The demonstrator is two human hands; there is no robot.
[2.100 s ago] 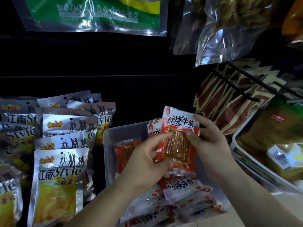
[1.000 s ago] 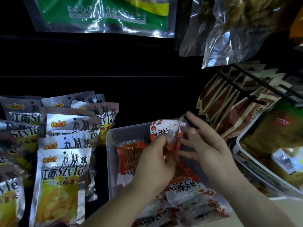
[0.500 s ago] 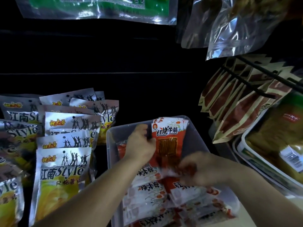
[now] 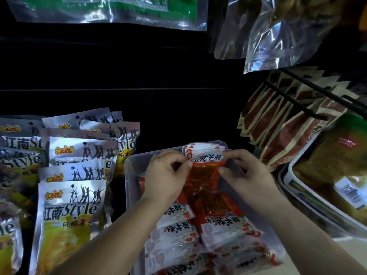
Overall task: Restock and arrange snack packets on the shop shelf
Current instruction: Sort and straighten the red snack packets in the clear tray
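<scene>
1. Head view, hands: the left hand has its fingers curled in. It pinches the left top corner of an upright red packet. The right hand pinches the packet's right top edge between forefinger and thumb.
2. Head view, packet: it stands at the twelve o'clock end of a clear tub. Behind it are more packets of the same print, only their tops peeping out. The hands cover both its side edges and part of its label, and its foot is lost among the packets below.
3. Head view, tub: flat packets lie overlapped from the middle to six o'clock, their labels upside down to the camera. The frame's lower edge cuts off the near end, and both forearms cross over it.
4. At nine o'clock from the tub, silver packets stand in overlapping rows. The leftmost are cut by the frame edge.
5. At two o'clock, brown packets hang in a row on black pegs, their print too small to read.
6. At three o'clock, a white tray holds greenish bags. They are blurred and cut off at the right edge.
7. Along the top, a green bag at twelve o'clock and clear bags at one o'clock lose their upper parts to the frame. The brownish contents of the clear bags are hard to make out.
</scene>
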